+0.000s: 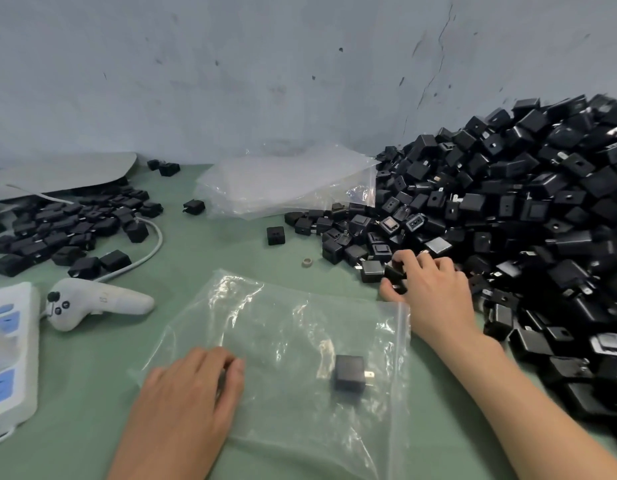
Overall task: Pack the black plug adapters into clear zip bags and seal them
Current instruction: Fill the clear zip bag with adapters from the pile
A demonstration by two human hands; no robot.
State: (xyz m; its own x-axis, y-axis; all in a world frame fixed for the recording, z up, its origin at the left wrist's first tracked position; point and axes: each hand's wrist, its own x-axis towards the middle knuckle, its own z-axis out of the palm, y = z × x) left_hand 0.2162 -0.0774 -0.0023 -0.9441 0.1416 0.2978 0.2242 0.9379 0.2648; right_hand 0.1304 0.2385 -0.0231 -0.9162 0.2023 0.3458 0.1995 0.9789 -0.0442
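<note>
Packing work: a person's right hand (428,292) is pinching a black plug adapter (394,276) between thumb and fingers at the foot of the adapter heap (528,209). The left hand (193,386), fingers loosely bent and gripping nothing, is resting on the clear zip bag (283,327), pinning it to the green table (92,393). One bagged adapter (349,373) is lying inside. The bag's mouth is lying nearly flat, so the prongs may snag the film, or the heap could slide onto it. Faint marks on the white controller (103,301) are proving unreadable; no brand is showing.
</note>
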